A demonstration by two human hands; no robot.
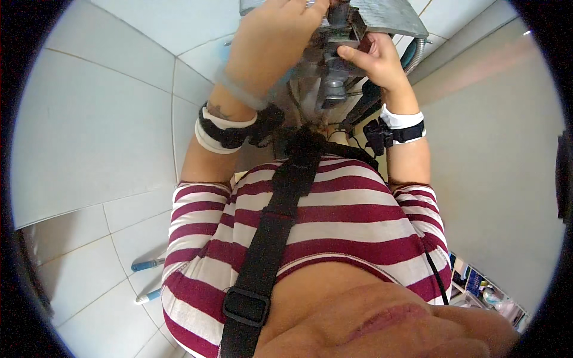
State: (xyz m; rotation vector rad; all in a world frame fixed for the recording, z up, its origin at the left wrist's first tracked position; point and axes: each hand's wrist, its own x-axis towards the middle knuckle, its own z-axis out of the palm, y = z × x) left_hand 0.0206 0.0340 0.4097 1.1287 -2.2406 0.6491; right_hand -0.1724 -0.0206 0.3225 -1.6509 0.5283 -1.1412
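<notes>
In front of me is a dark, worn metal device [335,88] with a blocky body and a rounded end pointing toward me. A grey metal plate [394,17] lies beyond it. My right hand [382,62] grips the device's right side, thumb laid along the block and the other fingers curled partly out of sight behind it. On the far left side of the device, my left hand [277,42] is bent over with its fingers together. Its fingertips run to the upper edge beside a small shiny piece, and what they hold is unclear.
White tiled wall [89,113] stands close on my left, and a pale smooth panel [495,137] on my right. A ribbed metal hose [419,55] hangs by the plate's right corner. Two blue-handled tools [147,265] lie low at left; small packages [477,286] sit low at right.
</notes>
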